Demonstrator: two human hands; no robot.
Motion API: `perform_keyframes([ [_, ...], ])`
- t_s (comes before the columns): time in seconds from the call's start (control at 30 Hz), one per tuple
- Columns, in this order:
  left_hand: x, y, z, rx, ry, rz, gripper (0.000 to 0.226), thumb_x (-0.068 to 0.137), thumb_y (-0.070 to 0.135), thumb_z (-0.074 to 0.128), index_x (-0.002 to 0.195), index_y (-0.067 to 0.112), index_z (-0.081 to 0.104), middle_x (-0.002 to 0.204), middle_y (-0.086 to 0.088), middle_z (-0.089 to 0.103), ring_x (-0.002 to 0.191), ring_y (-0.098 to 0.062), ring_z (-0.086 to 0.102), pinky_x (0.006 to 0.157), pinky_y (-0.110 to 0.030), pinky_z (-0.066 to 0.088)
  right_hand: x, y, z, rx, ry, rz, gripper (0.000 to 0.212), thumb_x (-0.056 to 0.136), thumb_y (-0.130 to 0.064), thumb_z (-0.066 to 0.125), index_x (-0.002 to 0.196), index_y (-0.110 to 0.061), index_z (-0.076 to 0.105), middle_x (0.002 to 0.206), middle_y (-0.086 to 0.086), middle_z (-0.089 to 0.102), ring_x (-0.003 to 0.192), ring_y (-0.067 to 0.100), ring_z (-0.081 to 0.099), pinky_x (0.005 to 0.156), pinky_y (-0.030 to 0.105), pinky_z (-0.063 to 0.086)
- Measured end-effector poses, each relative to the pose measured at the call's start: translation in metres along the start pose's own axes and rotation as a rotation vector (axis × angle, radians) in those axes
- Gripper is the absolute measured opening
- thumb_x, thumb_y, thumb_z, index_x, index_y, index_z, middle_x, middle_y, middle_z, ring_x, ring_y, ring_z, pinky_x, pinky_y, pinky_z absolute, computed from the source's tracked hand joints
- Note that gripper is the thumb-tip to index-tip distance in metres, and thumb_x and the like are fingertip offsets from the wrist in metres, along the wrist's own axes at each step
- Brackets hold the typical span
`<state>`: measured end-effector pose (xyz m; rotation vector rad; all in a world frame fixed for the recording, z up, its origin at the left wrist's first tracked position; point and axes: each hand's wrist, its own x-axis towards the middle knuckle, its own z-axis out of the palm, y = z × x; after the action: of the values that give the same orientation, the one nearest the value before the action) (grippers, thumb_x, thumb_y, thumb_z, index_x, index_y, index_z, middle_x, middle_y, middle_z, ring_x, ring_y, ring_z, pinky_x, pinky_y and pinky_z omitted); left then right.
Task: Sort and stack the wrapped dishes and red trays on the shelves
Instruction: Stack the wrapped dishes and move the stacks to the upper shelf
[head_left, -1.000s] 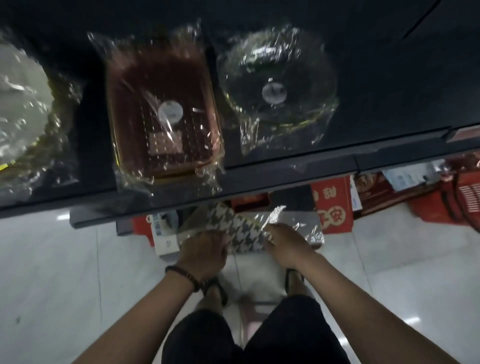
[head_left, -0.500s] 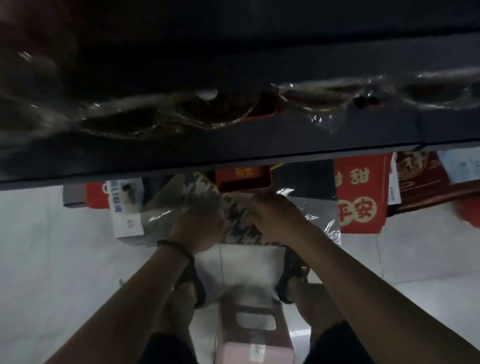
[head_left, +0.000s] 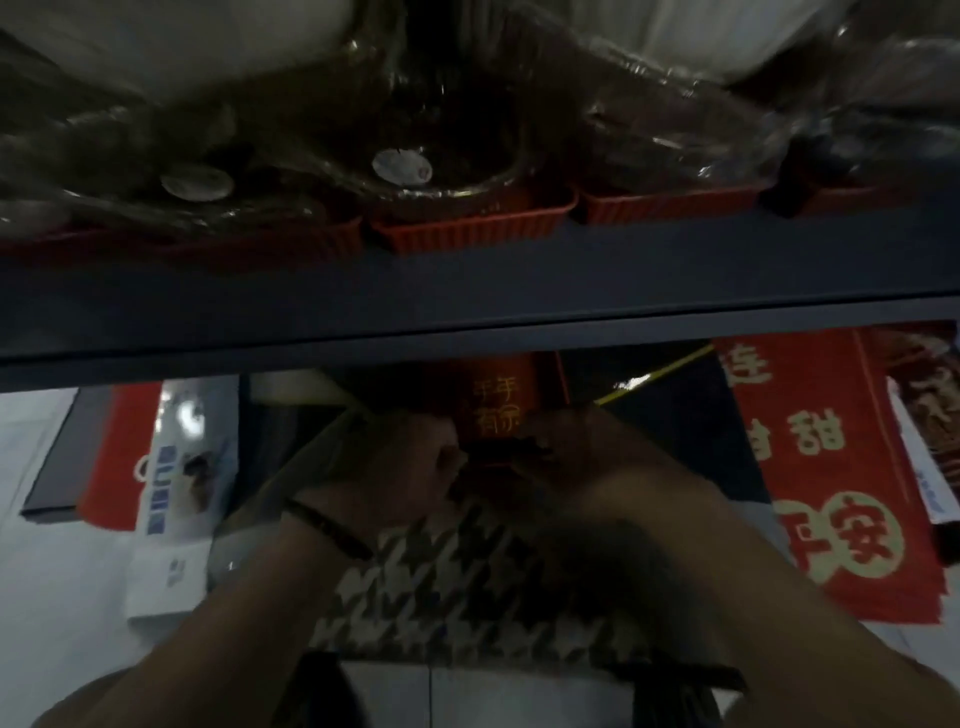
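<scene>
Shelf (head_left: 467, 306) is running across mid-frame, w/ red trays (head_left: 467, 234) sitting in a row along its front edge & wrapped dishes (head_left: 400, 166) resting in them, film glinting. Below shelf, L hand (head_left: 395, 467) & R hand (head_left: 587, 457) are reaching in side by side, fingers curling round far edge of houndstooth pack (head_left: 467, 587), gripping it; dim light is hiding exact finger placement. Pack is lying under both wrists. Red banner (head_left: 831, 493) is showing at R, red box (head_left: 498, 410) just beyond hands.
</scene>
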<state>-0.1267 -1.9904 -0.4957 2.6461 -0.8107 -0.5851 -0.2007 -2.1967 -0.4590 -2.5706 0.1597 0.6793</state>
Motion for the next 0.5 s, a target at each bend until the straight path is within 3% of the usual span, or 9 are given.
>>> perform_keyframes([
  [0.07,-0.005,0.007,-0.008,0.002,0.077,-0.002,0.022,0.104,0.034,0.06,0.102,0.019,0.075,0.098,0.003,0.073,0.091,-0.015,0.067,0.077,-0.032,0.051,-0.006,0.0,-0.003,0.023,0.101,0.009,0.045,0.091,-0.069,0.051,0.117,-0.036,0.068,0.113,-0.004,0.071,0.102,0.017,0.069,0.085,0.035,0.057],
  [0.2,-0.038,0.022,-0.028,-0.026,0.048,-0.01,0.021,0.104,0.046,0.055,0.105,0.031,0.07,0.102,0.009,0.07,0.092,-0.01,0.065,0.085,-0.035,0.059,-0.042,-0.009,-0.014,0.015,0.302,0.033,0.051,0.084,-0.065,0.048,0.112,-0.027,0.069,0.107,-0.002,0.072,0.094,0.017,0.07,0.084,0.041,0.061],
  [0.3,-0.064,0.038,-0.052,-0.038,0.192,0.05,0.021,0.103,0.05,0.054,0.104,0.035,0.069,0.101,0.016,0.071,0.091,-0.005,0.066,0.086,-0.037,0.06,-0.076,-0.022,-0.028,0.046,0.463,-0.038,0.042,0.089,-0.064,0.046,0.096,-0.027,0.067,0.091,-0.009,0.07,0.083,0.012,0.067,0.077,0.041,0.06],
  [0.4,-0.092,0.057,-0.078,-0.092,0.312,0.099,0.018,0.101,0.051,0.057,0.106,0.041,0.071,0.106,0.022,0.071,0.095,0.0,0.067,0.087,-0.034,0.061,-0.115,-0.04,-0.048,0.069,0.565,-0.122,0.021,0.098,-0.053,0.056,0.094,-0.035,0.065,0.093,-0.014,0.067,0.088,0.01,0.065,0.078,0.036,0.057],
  [0.5,-0.114,0.077,-0.102,-0.102,0.413,0.159,0.014,0.099,0.051,0.059,0.102,0.043,0.07,0.103,0.027,0.07,0.096,0.004,0.066,0.086,-0.031,0.061,-0.145,-0.047,-0.067,0.041,0.641,-0.138,0.021,0.1,-0.051,0.059,0.102,-0.033,0.069,0.098,-0.014,0.069,0.094,0.009,0.064,0.081,0.035,0.057],
])
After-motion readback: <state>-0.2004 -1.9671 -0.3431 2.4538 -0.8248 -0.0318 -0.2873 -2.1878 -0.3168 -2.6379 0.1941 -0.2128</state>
